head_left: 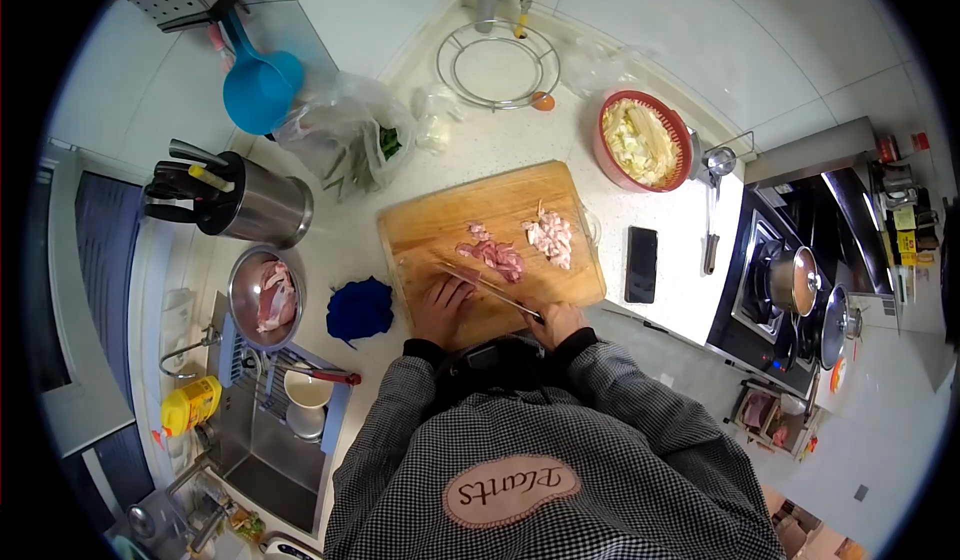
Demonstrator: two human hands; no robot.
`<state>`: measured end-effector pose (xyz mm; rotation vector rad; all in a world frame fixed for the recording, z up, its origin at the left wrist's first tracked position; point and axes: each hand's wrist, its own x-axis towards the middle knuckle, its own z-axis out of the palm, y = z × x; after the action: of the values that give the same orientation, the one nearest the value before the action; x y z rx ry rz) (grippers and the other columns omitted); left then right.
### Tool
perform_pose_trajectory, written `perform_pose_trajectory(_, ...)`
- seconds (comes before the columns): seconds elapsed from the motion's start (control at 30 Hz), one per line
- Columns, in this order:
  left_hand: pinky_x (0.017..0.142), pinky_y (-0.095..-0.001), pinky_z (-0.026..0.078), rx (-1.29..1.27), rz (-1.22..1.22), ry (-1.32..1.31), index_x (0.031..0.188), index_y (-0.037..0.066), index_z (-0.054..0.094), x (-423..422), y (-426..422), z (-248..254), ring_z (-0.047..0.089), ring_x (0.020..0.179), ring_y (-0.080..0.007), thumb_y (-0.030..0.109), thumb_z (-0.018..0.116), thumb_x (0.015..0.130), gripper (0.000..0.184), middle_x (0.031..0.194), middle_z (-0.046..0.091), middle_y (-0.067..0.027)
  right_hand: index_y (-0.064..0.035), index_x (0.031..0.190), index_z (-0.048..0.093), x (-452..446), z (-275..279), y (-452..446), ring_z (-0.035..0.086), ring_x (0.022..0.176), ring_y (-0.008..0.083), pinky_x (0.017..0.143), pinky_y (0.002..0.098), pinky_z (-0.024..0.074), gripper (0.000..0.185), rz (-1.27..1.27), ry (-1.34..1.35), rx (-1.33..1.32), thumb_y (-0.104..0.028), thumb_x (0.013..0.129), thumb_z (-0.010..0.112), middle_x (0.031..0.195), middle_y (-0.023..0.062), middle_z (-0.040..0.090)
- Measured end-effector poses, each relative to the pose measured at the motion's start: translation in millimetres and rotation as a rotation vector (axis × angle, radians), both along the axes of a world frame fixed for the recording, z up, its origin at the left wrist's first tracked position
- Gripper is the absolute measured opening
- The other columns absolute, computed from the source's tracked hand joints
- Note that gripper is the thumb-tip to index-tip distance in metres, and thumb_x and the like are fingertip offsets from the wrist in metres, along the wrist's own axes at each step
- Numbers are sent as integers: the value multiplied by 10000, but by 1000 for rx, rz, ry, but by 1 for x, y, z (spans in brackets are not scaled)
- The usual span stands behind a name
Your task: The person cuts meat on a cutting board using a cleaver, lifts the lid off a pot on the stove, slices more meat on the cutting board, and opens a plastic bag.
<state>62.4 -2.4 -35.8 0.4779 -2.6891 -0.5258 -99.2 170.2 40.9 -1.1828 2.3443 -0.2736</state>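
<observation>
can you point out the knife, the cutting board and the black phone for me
Knife (500,297): head view, on the blade.
Cutting board (450,205): head view, on bare wood above the chopped meat.
Black phone (641,265): head view, on the middle of its dark face.

The scene is bright with cool white light, strongest on the right, where the counter (685,245) washes out near the phone (642,264). A lit strip glows under the hood (808,142); glints sit on the pot (793,282) and the knife holder (262,200). The board (450,215) is evenly lit and fairly sharp. The window (105,245) at left is dark. Wide-lens distortion bends walls and cupboards; bluish fringes meet the black corners, and small print at far right is unreadable.
</observation>
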Motion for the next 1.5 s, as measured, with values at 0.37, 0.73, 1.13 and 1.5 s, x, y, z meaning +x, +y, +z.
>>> perform_pose_trajectory(0.37, 906, -368, 412, 28, 22, 89, 1032, 84, 606, 2, -2, -19, 487, 1049, -286, 145, 645, 753, 288, 1096, 557, -70, -193, 1193, 472, 7, 15, -45, 616, 770, 348, 679, 454, 494, 362, 100, -86, 234, -313, 852, 495, 876, 181, 632)
perform_pose_trajectory(0.73, 907, -364, 418, 167, -8, 87, 1039, 76, 589, -2, -7, -1, 504, 1037, -272, 100, 634, 759, 284, 1100, 559, -71, -231, 1228, 479, 4, -19, -75, 600, 817, 373, 720, 467, 489, 431, 21, -96, 56, -228, 804, 557, 846, 189, 627)
perform_pose_trajectory(1.13, 858, -350, 447, 125, 17, 117, 1009, 86, 613, 0, -4, -10, 521, 997, -266, 104, 654, 746, 267, 1055, 576, -69, -211, 1044, 636, 3, 8, -30, 600, 717, 364, 672, 471, 489, 242, 16, -97, 80, -262, 821, 558, 803, 159, 636)
perform_pose_trajectory(1.5, 864, -349, 449, 180, -11, 103, 1033, 85, 606, 0, -4, -14, 528, 992, -266, 90, 634, 731, 303, 1018, 581, -77, -170, 1117, 540, 13, -12, -109, 586, 796, 386, 690, 493, 469, 338, 129, -188, 56, -226, 785, 572, 868, 204, 618)
